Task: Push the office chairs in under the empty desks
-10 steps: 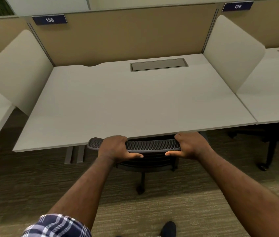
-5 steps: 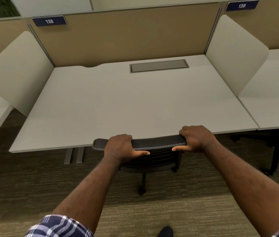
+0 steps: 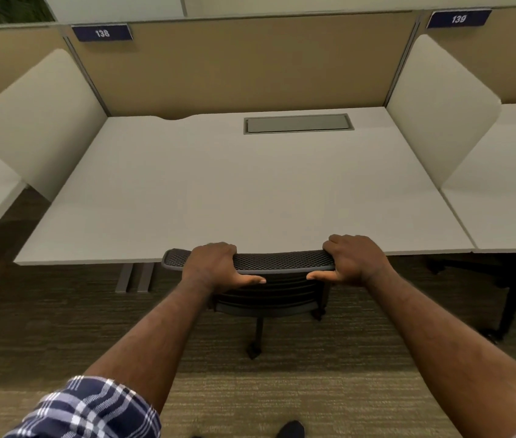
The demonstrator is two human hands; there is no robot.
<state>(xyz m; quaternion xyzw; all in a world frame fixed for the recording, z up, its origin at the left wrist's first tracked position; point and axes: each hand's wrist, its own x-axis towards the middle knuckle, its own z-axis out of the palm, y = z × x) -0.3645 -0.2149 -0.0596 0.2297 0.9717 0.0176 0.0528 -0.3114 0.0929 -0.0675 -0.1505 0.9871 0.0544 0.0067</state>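
A black mesh-backed office chair (image 3: 282, 261) stands at the front edge of the bare white desk (image 3: 250, 191) marked 138. Its seat is hidden under the desktop; only the top of the backrest, part of the back and one castor leg show. My left hand (image 3: 215, 263) grips the left part of the backrest's top rail, fingers over the far side and thumb along the near side. My right hand (image 3: 353, 260) grips the right end of the rail the same way.
White side screens (image 3: 437, 105) flank the desk, with a tan partition behind. Neighbouring desks lie left and right; under the right one, marked 139, stands another dark chair base (image 3: 509, 298). A grey cable hatch (image 3: 297, 123) sits in the desktop. Carpet covers the floor.
The chair's backrest has moved forward until it meets the desk's front edge, with both hands still gripping its top rail. My view has shifted closer to the desk.
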